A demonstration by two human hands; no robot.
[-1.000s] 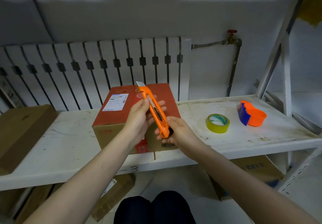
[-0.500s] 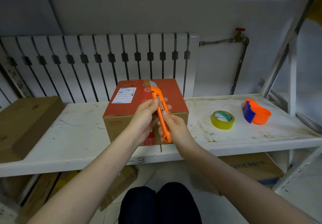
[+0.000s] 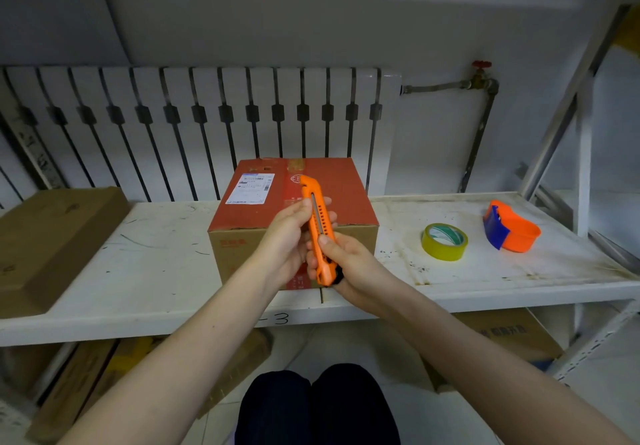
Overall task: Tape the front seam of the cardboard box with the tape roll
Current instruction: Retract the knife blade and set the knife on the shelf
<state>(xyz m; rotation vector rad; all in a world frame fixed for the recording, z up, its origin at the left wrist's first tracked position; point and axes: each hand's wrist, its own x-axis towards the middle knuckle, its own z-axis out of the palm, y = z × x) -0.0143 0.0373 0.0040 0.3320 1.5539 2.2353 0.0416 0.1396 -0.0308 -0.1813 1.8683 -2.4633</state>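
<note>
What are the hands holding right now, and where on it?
Both hold the orange knife: left hand around its upper body, right hand at the lower end.

knife (image 3: 320, 230): orange, upright, no blade showing | dispenser (image 3: 510, 227): orange and blue, right end of shelf (image 3: 145, 271) | flat carton (image 3: 48, 244): left end of shelf | radiator (image 3: 194, 126): white, behind | valve (image 3: 481, 70): red handle, on pipe
</note>
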